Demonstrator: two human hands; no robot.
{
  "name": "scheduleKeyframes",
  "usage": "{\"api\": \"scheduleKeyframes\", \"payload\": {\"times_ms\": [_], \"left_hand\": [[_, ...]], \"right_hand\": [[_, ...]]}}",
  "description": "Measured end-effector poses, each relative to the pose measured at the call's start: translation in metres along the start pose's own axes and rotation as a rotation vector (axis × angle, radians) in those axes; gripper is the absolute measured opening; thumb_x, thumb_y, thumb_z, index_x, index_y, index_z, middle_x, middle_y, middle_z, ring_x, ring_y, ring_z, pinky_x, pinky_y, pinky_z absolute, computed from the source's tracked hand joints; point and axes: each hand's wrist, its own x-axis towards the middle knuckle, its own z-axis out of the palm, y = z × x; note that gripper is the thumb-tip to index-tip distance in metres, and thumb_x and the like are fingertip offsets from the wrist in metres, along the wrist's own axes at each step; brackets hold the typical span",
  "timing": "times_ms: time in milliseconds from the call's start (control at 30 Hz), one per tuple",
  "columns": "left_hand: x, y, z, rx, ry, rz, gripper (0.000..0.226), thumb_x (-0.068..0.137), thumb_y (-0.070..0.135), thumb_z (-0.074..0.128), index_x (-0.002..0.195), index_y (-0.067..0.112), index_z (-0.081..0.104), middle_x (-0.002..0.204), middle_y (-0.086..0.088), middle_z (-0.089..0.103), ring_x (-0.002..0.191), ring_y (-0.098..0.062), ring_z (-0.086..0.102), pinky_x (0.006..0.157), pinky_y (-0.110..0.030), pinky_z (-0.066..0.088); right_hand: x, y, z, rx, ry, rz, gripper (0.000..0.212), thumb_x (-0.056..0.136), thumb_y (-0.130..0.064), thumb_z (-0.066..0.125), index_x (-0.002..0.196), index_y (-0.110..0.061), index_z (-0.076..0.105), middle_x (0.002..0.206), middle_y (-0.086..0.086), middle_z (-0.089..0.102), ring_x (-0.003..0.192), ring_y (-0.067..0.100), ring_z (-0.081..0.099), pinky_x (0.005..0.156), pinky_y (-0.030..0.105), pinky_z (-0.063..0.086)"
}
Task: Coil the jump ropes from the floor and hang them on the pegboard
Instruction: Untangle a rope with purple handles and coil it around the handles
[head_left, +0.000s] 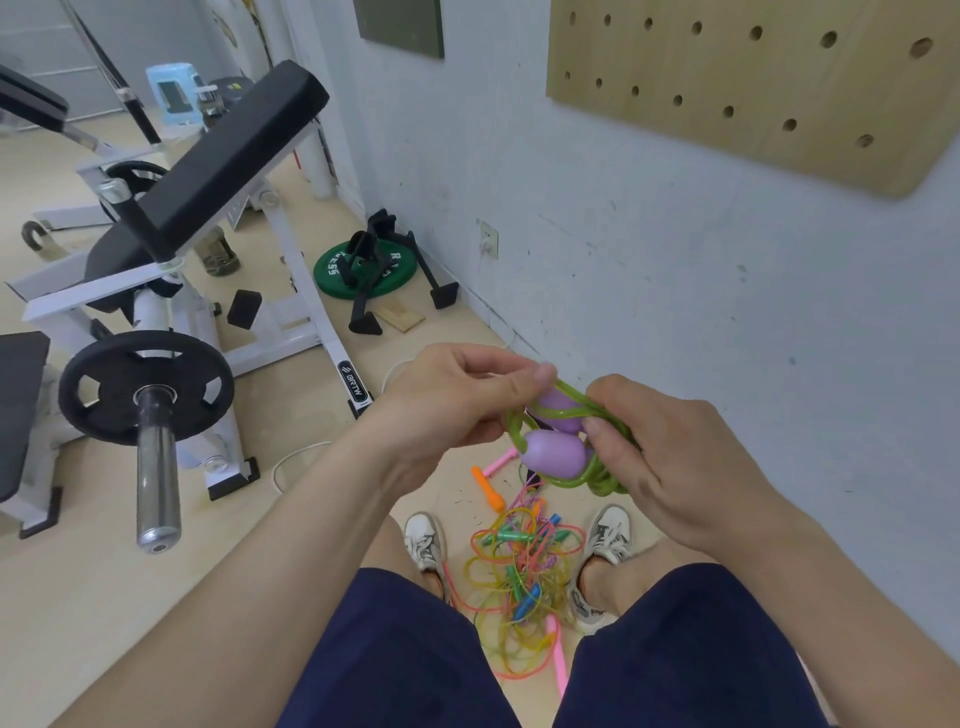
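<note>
At the nine o'clock edge of the view a black weight plate (145, 387) sits on a steel bar. Above it, toward ten o'clock, stands a white-framed weight bench (223, 156) with black pads. A green weight plate (337, 273) lies on the floor by the wall, at about eleven o'clock from the hands.

Just below centre, the left hand (457, 400) has its fingers curled, with thumb and forefinger pinching a strand of the green jump rope (602, 486) at the top of the bundle. The rope is gathered in loose loops between the two hands, held in the air in front of the wall. Its two purple handles (553, 454) lie side by side among the loops. At three o'clock of the bundle the right hand (670, 457) grips the loops, fingers wrapped behind them and thumb pressed on the front beside the handles.

At six o'clock from the hands, the other jump ropes (519, 571) lie in a tangle of yellow, pink and orange cord on the floor between the person's white shoes (426, 540). An orange handle (488, 491) lies at the tangle's eleven o'clock. At one o'clock of the view the wooden pegboard (753, 88) hangs on the wall.
</note>
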Motion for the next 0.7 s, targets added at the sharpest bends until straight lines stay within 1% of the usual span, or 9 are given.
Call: {"api": "scheduleKeyframes", "payload": {"times_ms": [67,133,233,300,367,533,567,633,700], "left_hand": [[0.001,0.002,0.002,0.015,-0.055,0.001,0.041,0.052,0.037,0.081,0.088,0.020,0.077,0.093,-0.026,0.067,0.077,-0.022,0.049,0.066,-0.027,0.041],[0.004,0.002,0.003,-0.021,-0.069,0.019,0.030,0.053,0.027,0.080,0.083,0.021,0.077,0.091,-0.023,0.061,0.078,-0.025,0.047,0.065,-0.028,0.040],[0.007,-0.006,0.003,-0.009,-0.025,0.170,0.020,0.060,0.023,0.077,0.080,0.022,0.078,0.086,-0.018,0.059,0.077,-0.023,0.057,0.072,-0.037,0.050],[0.005,-0.012,0.001,0.129,-0.003,0.304,0.021,0.068,0.027,0.073,0.088,0.020,0.078,0.086,-0.012,0.065,0.075,-0.015,0.061,0.070,-0.032,0.053],[0.002,-0.017,-0.001,0.206,-0.021,0.356,0.022,0.074,0.032,0.067,0.087,0.017,0.078,0.088,-0.006,0.065,0.072,-0.009,0.059,0.066,-0.026,0.051],[0.005,-0.022,-0.004,0.109,0.053,0.203,0.012,0.061,0.028,0.081,0.069,0.021,0.077,0.079,-0.007,0.070,0.068,-0.018,0.062,0.074,-0.039,0.053],[0.007,-0.024,-0.004,0.102,0.072,0.189,0.008,0.065,0.021,0.082,0.068,0.021,0.075,0.077,-0.006,0.070,0.067,-0.019,0.062,0.073,-0.038,0.054],[0.009,-0.027,-0.002,0.072,0.083,0.153,0.019,0.074,0.000,0.077,0.071,0.017,0.070,0.074,-0.006,0.066,0.066,-0.022,0.060,0.069,-0.035,0.055],[0.011,-0.030,-0.001,-0.010,0.042,0.054,0.027,0.077,-0.012,0.070,0.071,0.015,0.064,0.072,-0.006,0.061,0.067,-0.023,0.057,0.067,-0.031,0.052]], "right_hand": [[0.001,-0.002,0.000,-0.016,0.000,-0.003,0.018,0.094,-0.045,0.032,0.095,-0.031,0.043,0.070,-0.007,0.056,0.061,0.018,0.053,0.056,0.039,0.048],[0.003,-0.002,0.000,0.006,0.015,0.011,0.020,0.093,-0.047,0.031,0.095,-0.031,0.043,0.068,-0.008,0.054,0.061,0.014,0.051,0.057,0.038,0.047],[0.006,0.000,0.001,0.064,0.024,0.054,0.025,0.092,-0.051,0.030,0.094,-0.031,0.044,0.072,-0.007,0.054,0.066,0.013,0.050,0.058,0.030,0.042],[0.007,0.002,0.000,0.065,0.008,0.087,0.029,0.090,-0.051,0.029,0.093,-0.028,0.045,0.065,-0.003,0.055,0.062,0.016,0.050,0.058,0.036,0.043],[0.007,0.004,-0.001,0.035,-0.004,0.104,0.029,0.090,-0.050,0.027,0.092,-0.027,0.044,0.062,-0.001,0.055,0.058,0.018,0.050,0.057,0.040,0.044],[0.010,-0.001,-0.004,-0.113,-0.060,0.065,0.029,0.087,-0.051,0.024,0.086,-0.026,0.039,0.062,-0.004,0.050,0.059,0.018,0.045,0.055,0.035,0.039],[0.011,-0.002,-0.004,-0.131,-0.071,0.060,0.029,0.087,-0.052,0.024,0.085,-0.026,0.038,0.062,-0.004,0.049,0.059,0.018,0.045,0.055,0.034,0.038],[0.011,-0.003,-0.004,-0.180,-0.093,0.037,0.029,0.088,-0.051,0.026,0.084,-0.026,0.039,0.062,-0.004,0.049,0.058,0.020,0.046,0.054,0.035,0.038],[0.009,-0.004,-0.004,-0.214,-0.122,0.025,0.024,0.092,-0.047,0.033,0.084,-0.025,0.039,0.060,-0.004,0.046,0.058,0.022,0.046,0.053,0.035,0.038]]}}
